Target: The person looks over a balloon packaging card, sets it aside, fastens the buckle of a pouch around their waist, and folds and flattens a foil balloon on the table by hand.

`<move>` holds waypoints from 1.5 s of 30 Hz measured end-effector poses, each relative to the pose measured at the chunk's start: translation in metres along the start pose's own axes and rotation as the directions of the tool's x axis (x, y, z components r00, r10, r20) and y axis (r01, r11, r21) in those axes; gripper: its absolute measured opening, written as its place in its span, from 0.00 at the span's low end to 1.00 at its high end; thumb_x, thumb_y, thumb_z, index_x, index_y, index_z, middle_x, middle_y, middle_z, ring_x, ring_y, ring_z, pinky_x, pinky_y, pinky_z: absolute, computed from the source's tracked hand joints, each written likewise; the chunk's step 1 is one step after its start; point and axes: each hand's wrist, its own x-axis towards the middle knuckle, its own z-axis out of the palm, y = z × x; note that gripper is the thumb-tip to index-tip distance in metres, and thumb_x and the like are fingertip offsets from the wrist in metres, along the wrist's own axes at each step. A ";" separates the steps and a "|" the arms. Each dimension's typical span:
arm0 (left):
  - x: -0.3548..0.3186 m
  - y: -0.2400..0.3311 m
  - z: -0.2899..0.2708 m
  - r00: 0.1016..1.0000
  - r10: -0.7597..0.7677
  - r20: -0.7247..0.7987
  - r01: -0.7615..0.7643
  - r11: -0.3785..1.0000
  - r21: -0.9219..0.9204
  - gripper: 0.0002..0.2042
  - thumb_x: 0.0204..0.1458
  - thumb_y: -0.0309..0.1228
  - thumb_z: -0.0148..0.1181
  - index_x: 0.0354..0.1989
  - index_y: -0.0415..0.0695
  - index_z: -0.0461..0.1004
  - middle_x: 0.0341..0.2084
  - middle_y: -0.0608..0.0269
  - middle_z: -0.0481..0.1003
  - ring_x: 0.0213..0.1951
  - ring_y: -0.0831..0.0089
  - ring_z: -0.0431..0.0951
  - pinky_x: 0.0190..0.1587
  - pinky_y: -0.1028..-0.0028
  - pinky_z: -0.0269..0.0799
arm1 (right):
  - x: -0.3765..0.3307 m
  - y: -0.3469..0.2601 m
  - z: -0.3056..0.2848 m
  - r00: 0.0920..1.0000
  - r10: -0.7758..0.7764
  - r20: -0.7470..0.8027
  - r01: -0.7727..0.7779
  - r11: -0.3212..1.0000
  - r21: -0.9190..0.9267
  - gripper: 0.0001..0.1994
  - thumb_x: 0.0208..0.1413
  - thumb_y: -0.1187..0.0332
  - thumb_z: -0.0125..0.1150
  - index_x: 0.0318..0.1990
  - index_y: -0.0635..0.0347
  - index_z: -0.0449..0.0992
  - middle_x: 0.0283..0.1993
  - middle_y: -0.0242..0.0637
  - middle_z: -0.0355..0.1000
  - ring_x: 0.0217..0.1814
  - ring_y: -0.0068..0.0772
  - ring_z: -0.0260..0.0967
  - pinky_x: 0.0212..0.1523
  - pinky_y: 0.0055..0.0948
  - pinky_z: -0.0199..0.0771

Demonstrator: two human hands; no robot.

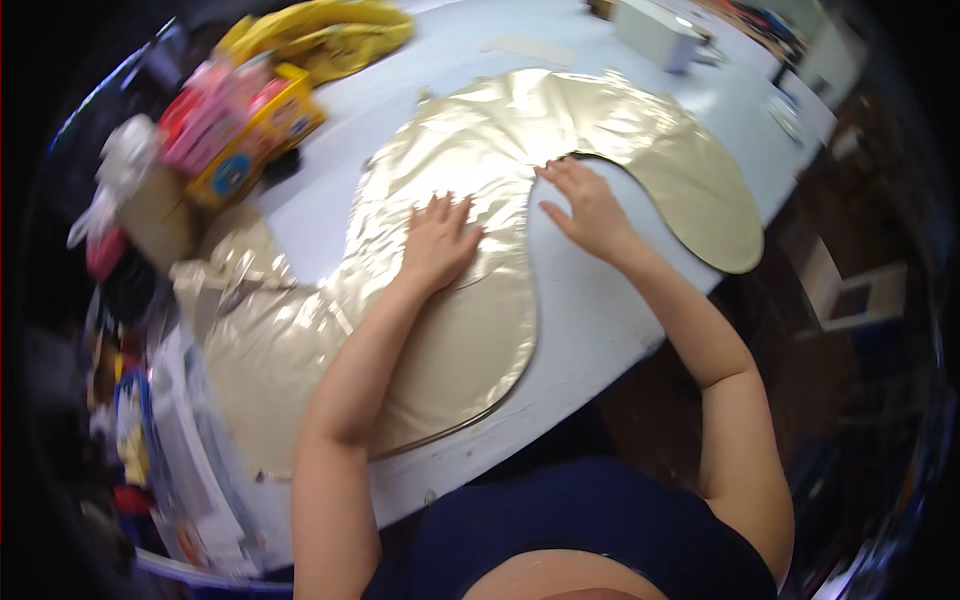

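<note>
A large flat gold foil balloon (470, 150), curved like an S, lies deflated across the pale blue table (590, 320). My left hand (438, 243) presses palm down on the foil near the middle of the curve, fingers spread. My right hand (586, 208) rests flat with its fingertips on the inner edge of the balloon's upper loop and its palm over the bare table. Neither hand grips anything.
A yellow foil piece (320, 35) lies at the far left of the table. Colourful boxes and packets (240, 125) crowd the left edge. A white box (655, 32) stands at the far end. More packaging (190, 450) is stacked at the near left. The table edge runs along the right.
</note>
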 end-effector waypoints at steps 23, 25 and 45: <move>-0.213 -0.314 -0.164 0.280 -0.723 -0.631 0.778 0.556 -0.293 0.19 0.51 0.39 0.61 0.47 0.39 0.72 0.38 0.49 0.77 0.43 0.56 0.77 0.46 0.64 0.72 | 0.032 -0.121 0.102 0.895 -0.098 0.435 0.151 0.985 -0.088 0.30 0.62 0.47 0.47 0.69 0.46 0.57 0.74 0.41 0.48 0.76 0.48 0.38 0.73 0.50 0.33; -0.209 -0.350 -0.175 0.249 -0.657 -0.711 0.804 0.550 -0.227 0.23 0.49 0.42 0.62 0.48 0.37 0.71 0.40 0.48 0.76 0.44 0.55 0.76 0.47 0.63 0.72 | 0.034 -0.122 0.103 0.899 -0.109 0.425 0.154 0.985 -0.074 0.30 0.62 0.47 0.47 0.69 0.46 0.57 0.74 0.42 0.48 0.76 0.48 0.38 0.73 0.50 0.33; -0.226 -0.078 -0.206 0.910 -0.112 -0.399 0.118 0.993 -0.010 0.14 0.50 0.26 0.59 0.46 0.39 0.73 0.37 0.52 0.76 0.39 0.56 0.77 0.45 0.63 0.72 | 0.032 -0.126 0.099 0.908 -0.129 0.399 0.159 0.986 -0.044 0.29 0.61 0.50 0.49 0.68 0.48 0.59 0.73 0.42 0.49 0.76 0.48 0.40 0.73 0.50 0.33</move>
